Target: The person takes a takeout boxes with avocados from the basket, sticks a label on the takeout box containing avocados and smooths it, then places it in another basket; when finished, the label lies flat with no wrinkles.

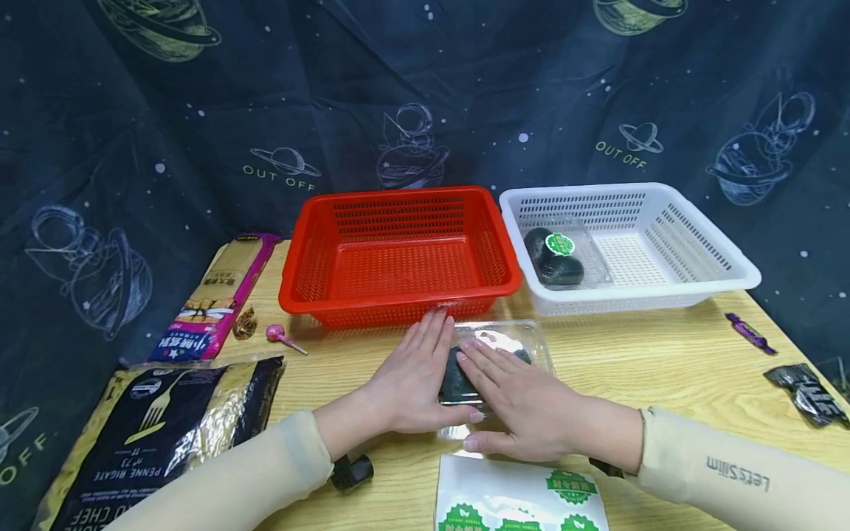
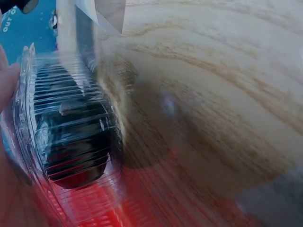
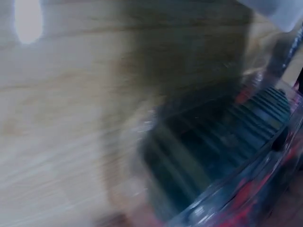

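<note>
A clear plastic clamshell box with dark, rounded items inside lies on the table before the red basket. My left hand rests along its left side, fingers straight and pointing toward the basket. Across the lid lies my right hand, its fingers extended over the dark contents. Ribbed plastic of the box wall shows in the left wrist view, with a dark item behind it. The right wrist view is blurred but has the same box. Just in front of the hands is a sheet of green round stickers.
A red basket stands behind the box. Beside it, a white basket holds a similar box bearing a green sticker. Pasta bags, a pink package and a lollipop are at left; wrapped sweets at right.
</note>
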`<state>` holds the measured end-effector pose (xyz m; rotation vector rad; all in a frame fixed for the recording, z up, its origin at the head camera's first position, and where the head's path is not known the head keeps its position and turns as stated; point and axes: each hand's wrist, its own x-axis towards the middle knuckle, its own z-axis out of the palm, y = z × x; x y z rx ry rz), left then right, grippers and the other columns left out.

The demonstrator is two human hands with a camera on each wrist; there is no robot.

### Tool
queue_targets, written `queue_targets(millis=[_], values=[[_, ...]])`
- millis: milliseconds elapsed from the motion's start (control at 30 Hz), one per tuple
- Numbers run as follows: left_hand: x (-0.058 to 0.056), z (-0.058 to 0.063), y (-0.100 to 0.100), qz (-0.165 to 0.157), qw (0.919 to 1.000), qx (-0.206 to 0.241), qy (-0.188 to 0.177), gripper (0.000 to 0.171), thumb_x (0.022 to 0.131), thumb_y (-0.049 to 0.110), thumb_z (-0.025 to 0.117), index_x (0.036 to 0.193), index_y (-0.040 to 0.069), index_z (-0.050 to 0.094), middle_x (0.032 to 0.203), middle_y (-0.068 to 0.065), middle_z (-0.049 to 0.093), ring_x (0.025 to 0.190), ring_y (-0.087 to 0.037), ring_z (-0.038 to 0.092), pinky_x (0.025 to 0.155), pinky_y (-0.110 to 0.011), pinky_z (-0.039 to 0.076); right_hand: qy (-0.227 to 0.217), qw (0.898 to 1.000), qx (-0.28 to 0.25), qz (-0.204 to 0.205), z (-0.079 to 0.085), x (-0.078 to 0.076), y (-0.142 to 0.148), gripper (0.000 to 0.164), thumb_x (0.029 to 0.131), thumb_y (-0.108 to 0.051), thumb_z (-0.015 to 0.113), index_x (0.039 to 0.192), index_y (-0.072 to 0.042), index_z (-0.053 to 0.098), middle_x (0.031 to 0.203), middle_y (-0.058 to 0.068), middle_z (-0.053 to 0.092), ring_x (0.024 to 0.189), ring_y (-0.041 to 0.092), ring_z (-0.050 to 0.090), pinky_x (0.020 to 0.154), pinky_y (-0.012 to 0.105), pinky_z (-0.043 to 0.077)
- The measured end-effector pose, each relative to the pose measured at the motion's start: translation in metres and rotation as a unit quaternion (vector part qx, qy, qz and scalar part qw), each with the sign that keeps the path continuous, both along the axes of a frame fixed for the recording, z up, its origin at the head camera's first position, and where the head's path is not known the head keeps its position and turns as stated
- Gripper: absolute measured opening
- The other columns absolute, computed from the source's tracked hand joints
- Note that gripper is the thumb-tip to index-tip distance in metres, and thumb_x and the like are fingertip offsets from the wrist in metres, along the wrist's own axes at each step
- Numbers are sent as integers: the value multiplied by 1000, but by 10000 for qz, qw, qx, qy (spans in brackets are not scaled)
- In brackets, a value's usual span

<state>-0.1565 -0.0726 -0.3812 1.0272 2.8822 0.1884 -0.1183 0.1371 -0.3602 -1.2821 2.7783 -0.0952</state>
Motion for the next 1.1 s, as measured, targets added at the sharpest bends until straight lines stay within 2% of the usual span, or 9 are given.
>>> queue_targets(millis=[100,267,533,733,933,1100], values=[[0,0,0,-37,10000,-7,6,121,75,85,38,151,-2,1,158,-20,-2,145,-33,-2,116,-43,7,-237,9997,45,54,2,-2,-7,91,93,-68,28,150,2,18,158,15,14,145,29,9,115,43,18],[-1,-2,0,-40,9999,-34,113,119,76,83,39,151,-3,6,158,-21,2,145,-34,1,116,-44,10,-450,9982,239,-316,4,-4,-4,92,92,-70,26,151,0,18,158,15,15,145,29,9,116,42,16],[-1,-2,2,-18,9998,-61,170,121,75,84,39,151,-4,7,158,-21,5,145,-33,3,116,-43,11,-57,9983,173,-556,2,4,10,91,93,-69,24,148,4,25,155,19,22,143,34,19,114,45,20],[-2,-1,4,-145,9998,-32,133,121,74,86,37,151,-3,7,158,-21,4,145,-32,3,116,-43,12,-285,9957,125,-874,10,12,3,95,91,-70,27,145,8,28,152,23,25,142,36,19,114,47,21],[0,1,5,-83,9999,-112,48,122,73,86,37,151,-2,5,158,-21,1,145,-33,0,116,-44,11,-457,9979,-15,-459,7,8,-9,92,92,-69,27,149,3,22,156,17,20,144,31,13,115,44,19],[2,0,5,61,9999,-146,9,123,73,87,37,151,-2,3,158,-20,1,145,-33,0,116,-44,10,-155,9997,170,2,3,9,1,89,92,-67,34,150,0,23,157,14,18,145,27,13,115,41,20]])
